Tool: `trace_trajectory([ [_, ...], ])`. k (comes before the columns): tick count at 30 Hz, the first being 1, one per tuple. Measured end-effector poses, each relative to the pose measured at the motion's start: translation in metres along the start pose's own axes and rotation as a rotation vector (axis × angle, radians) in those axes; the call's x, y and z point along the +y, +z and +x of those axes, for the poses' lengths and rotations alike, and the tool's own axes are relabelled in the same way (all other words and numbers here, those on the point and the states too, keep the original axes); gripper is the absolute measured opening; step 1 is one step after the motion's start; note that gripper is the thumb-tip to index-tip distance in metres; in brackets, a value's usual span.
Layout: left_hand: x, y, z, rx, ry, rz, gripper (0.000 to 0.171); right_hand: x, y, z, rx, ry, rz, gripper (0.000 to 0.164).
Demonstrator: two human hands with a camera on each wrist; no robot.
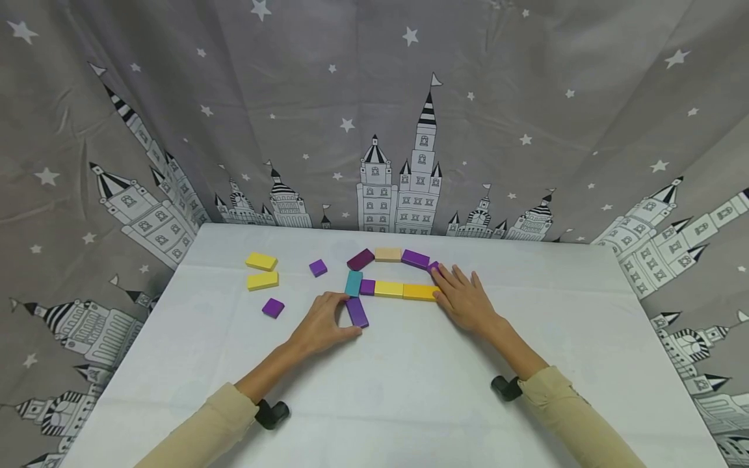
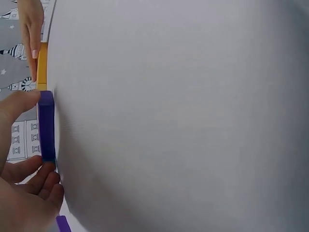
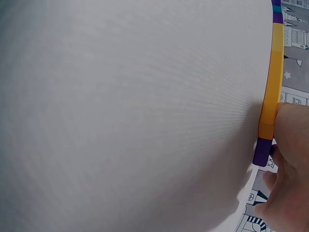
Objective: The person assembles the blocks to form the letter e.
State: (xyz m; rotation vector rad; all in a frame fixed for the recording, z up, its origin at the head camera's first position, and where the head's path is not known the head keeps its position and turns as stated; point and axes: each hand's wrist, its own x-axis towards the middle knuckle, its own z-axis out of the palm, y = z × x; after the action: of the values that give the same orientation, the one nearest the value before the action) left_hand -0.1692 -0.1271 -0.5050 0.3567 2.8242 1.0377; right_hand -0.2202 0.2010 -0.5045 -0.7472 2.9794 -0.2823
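My left hand (image 1: 320, 325) pinches a purple rectangular block (image 1: 357, 312) between thumb and fingers. It slants down from a teal block (image 1: 354, 283) and, in the left wrist view, the purple block (image 2: 47, 126) lies between thumb and fingertips. A short purple block (image 1: 367, 287), a yellow block (image 1: 389, 289) and an orange block (image 1: 418, 292) form a row rightward from the teal one. At its right end rests my right hand (image 1: 466, 300), fingers extended, thumb touching the orange block. Its fingertips partly cover a small purple block (image 1: 433, 266).
Above the row, a dark maroon block (image 1: 360, 260), a tan block (image 1: 388, 255) and a purple block (image 1: 415, 259) form an arch. Two yellow blocks (image 1: 262, 281) and two small purple blocks (image 1: 273, 308) lie apart on the left of the white table (image 1: 421, 403).
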Motion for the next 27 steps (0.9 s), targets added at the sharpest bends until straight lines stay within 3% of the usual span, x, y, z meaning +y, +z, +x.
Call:
trace_trajectory([
  [4, -0.004, -0.009, -0.001, 0.042, -0.013, -0.028, 0.069, 0.0, 0.0, 0.001, -0.001, 0.002, 0.001, 0.058],
  [9, -0.016, -0.032, -0.001, 0.157, -0.053, -0.072, 0.061, -0.001, 0.0, 0.001, -0.003, 0.004, -0.001, 0.058],
  [17, -0.049, -0.07, -0.004, 0.343, -0.17, -0.087, 0.059, -0.002, -0.002, 0.0, -0.004, 0.006, -0.006, 0.058],
  [22, -0.069, -0.081, -0.007, 0.436, -0.269, -0.071, 0.059, -0.002, -0.002, 0.0, 0.003, 0.004, -0.008, 0.058],
  [27, -0.083, -0.084, -0.008, 0.466, -0.368, -0.027, 0.07, 0.0, 0.0, 0.001, 0.004, 0.0, -0.009, 0.058],
])
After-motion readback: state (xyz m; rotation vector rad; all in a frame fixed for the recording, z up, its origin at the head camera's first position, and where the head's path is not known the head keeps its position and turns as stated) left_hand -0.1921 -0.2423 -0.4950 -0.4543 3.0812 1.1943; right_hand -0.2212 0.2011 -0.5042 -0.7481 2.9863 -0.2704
